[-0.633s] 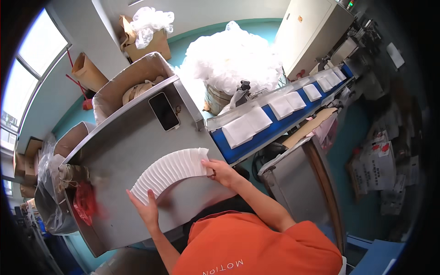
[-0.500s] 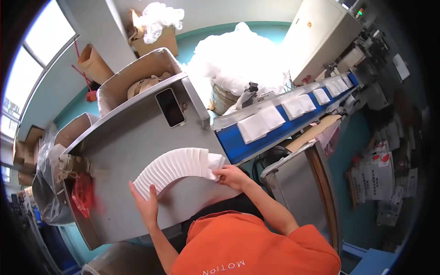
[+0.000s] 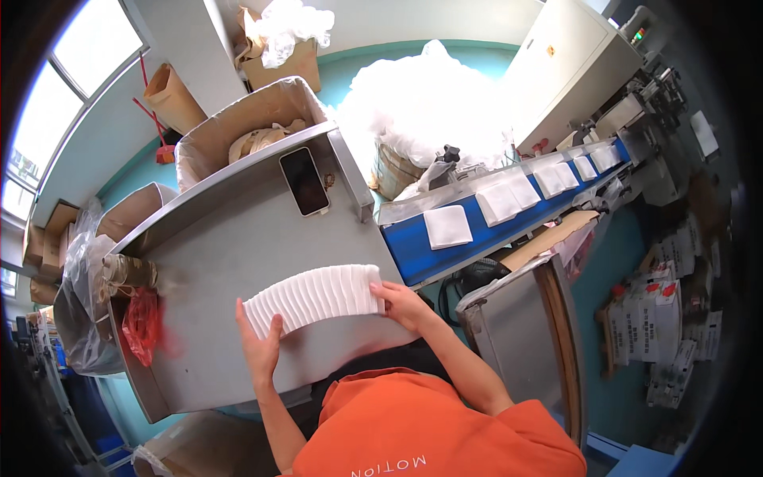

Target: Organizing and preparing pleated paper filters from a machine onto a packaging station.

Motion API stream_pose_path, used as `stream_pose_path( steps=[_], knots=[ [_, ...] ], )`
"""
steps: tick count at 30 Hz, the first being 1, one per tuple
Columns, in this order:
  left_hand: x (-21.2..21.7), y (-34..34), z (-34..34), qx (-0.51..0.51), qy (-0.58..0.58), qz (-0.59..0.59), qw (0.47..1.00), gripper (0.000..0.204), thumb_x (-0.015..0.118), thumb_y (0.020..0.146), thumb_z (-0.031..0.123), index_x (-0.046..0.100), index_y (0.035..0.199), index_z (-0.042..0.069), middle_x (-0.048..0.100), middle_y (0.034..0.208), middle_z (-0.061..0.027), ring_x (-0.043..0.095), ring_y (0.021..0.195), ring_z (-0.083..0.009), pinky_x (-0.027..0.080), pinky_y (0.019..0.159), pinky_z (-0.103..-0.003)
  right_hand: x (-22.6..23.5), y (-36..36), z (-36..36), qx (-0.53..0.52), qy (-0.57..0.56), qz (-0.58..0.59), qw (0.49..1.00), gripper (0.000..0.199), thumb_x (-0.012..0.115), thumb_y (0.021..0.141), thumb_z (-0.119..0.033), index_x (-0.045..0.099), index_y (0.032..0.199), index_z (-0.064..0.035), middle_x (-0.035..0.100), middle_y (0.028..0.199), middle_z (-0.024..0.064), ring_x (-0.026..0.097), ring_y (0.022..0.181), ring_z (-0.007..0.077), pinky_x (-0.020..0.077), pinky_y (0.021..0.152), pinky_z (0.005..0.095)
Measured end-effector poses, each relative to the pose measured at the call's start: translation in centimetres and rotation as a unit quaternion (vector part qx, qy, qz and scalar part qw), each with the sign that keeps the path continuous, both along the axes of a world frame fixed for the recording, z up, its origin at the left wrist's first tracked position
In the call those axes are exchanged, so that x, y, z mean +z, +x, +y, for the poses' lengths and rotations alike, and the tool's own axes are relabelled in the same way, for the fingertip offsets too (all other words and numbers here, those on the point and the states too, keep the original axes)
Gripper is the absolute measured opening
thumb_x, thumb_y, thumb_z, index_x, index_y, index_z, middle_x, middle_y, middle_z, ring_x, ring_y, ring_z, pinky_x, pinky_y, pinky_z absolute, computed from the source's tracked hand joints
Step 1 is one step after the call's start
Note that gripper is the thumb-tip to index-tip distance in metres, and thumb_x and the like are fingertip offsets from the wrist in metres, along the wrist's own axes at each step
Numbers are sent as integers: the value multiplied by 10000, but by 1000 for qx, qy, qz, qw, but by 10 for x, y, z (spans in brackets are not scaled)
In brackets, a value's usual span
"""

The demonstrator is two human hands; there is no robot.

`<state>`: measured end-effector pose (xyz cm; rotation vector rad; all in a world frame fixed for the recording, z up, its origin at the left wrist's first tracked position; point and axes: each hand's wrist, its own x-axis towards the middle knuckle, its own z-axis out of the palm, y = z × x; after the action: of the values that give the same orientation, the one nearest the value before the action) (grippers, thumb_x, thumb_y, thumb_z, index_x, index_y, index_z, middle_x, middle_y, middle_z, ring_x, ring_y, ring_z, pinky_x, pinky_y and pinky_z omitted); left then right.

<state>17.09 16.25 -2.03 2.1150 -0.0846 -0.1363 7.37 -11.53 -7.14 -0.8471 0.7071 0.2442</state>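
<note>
Gripping white pleated stack (image 3: pixel 314 298) by its ends: L hand (image 3: pixel 261 350) & R hand (image 3: pixel 405 307), fingers closed. On/just over tabletop (image 3: pixel 214 254), unclear which. Prob. light, soft, apt to splay; hold both ends. Raised far edge (image 3: pixel 254 154) well apart, phone (image 3: pixel 305 181) near it; blue belt (image 3: pixel 404 250) to R.

White ribbed stack (image 3: pixel 318 296); grey table (image 3: pixel 214 258); blue belt (image 3: pixel 409 246); orange shirt (image 3: pixel 437 429); red bag (image 3: pixel 141 324).

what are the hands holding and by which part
A curved row of white pieces, held by its ends: left hand at one, right hand at the other.
</note>
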Motion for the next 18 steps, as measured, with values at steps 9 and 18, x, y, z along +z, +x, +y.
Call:
stream_pose_path(
  steps=[9, 18],
  knots=[
    [9, -4, -9, -28, 12, 17, 999, 844, 738, 831, 294, 256, 1469, 24, 422, 1399, -224, 451, 1269, -330, 368, 1052, -393, 10, 1, -19, -119, -98, -7, 988, 389, 600, 953, -301, 543, 1223, -27, 636, 1025, 51, 607, 918, 119, 480, 799, 247],
    [-22, -2, -5, 14, 83, -68, 994, 876, 761, 799, 342, 281, 1460, 29, 412, 1386, -233, 456, 1242, -384, 381, 1035, -428, -2, -1, 10, 66, -127, 23, 989, 316, 603, 937, -237, 589, 1195, -54, 654, 1008, 27, 618, 895, 123, 503, 732, 283]
  ],
)
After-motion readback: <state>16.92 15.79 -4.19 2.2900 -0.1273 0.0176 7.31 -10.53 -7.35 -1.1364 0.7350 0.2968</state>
